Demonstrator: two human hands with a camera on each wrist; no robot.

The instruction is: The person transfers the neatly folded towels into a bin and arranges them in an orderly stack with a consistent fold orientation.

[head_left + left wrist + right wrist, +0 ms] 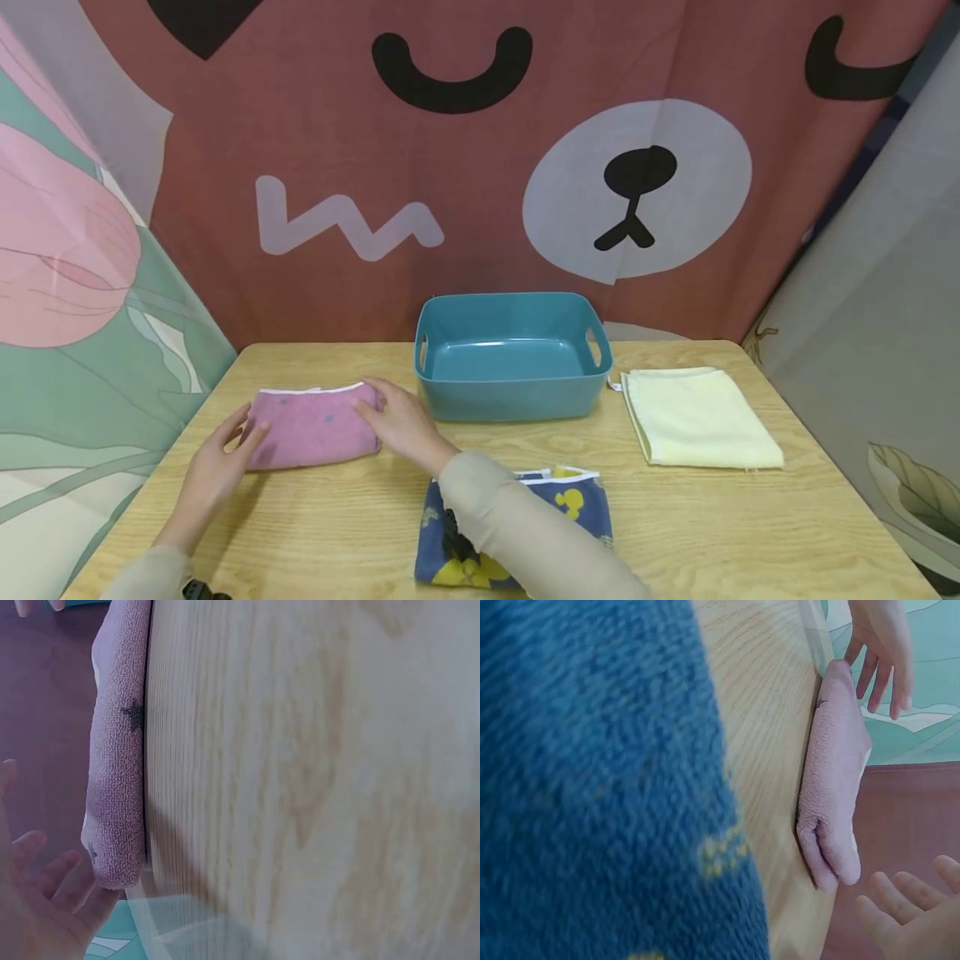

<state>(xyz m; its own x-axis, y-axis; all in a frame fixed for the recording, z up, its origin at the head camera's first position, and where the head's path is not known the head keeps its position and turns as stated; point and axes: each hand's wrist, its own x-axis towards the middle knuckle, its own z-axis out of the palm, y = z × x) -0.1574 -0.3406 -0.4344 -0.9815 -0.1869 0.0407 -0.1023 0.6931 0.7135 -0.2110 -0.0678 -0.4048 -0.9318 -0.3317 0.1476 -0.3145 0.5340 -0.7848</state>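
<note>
A folded pink towel with small dark star marks lies flat at the left of the table. At its left edge is my left hand, fingers spread and fingertips right at the fold; in the left wrist view they reach beside the towel's end. Over the towel's upper right corner, my right hand has its fingers extended. In the right wrist view that hand shows fingers apart from one another near the towel's folded end. Below my right forearm lies a folded blue towel with yellow figures, partly hidden by the sleeve.
A teal plastic bin with handle holes stands at the back middle of the wooden table. To its right lies a folded pale yellow towel. A printed curtain hangs behind the table.
</note>
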